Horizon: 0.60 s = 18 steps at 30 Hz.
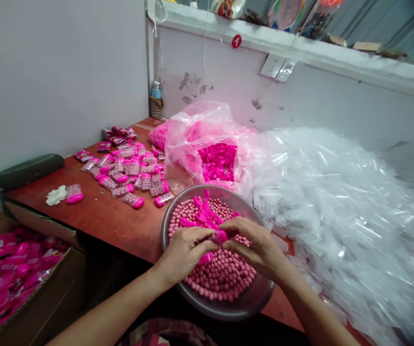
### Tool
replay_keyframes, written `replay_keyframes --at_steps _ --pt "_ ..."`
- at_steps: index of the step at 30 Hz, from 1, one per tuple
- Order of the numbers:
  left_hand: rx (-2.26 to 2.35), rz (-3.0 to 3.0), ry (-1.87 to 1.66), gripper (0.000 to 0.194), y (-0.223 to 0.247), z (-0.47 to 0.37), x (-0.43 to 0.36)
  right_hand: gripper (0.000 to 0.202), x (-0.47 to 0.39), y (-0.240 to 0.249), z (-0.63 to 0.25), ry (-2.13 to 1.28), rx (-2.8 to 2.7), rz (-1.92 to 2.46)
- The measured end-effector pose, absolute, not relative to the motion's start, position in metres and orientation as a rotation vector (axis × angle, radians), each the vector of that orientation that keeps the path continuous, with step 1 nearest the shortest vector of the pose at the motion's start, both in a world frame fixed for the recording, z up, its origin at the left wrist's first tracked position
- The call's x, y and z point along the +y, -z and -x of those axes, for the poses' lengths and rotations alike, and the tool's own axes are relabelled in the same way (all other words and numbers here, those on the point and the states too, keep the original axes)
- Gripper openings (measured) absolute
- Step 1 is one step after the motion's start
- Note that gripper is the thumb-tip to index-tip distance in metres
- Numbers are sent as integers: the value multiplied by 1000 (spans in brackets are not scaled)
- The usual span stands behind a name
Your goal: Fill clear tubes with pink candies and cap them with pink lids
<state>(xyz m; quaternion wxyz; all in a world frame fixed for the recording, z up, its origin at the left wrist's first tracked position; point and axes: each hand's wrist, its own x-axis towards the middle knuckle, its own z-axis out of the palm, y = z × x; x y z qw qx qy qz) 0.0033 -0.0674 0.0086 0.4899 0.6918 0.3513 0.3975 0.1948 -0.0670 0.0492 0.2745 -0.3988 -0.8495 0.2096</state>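
Pink cap points rightward, long axis of container roughly crosswise.

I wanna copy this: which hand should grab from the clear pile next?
Probably the right hand: it's nearer the clear pile, though it and the left hand both touch a pink piece.

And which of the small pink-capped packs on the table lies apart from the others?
The pack beside the crumpled white wad, toward the left end of the table; the other packs lie together in a loose pile.
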Motion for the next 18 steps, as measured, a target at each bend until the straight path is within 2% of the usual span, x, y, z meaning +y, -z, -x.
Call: replay_keyframes --at_steps 9,14,16,18 --pt "885 -1891 -997 18 1 -1 -77 3 -83 -34 -190 -373 -2393 1010" --pt "922 -2054 -958 17 5 -2 -78 10 -89 -29 -183 -179 -2514 1060" --pt "938 -2031 -980 17 3 -2 -78 12 -88 -28 -182 -213 -2472 1045" --pt "930 -1908 -1002 18 0 -2 -76 13 -86 -28 -183 -393 -2323 1060"
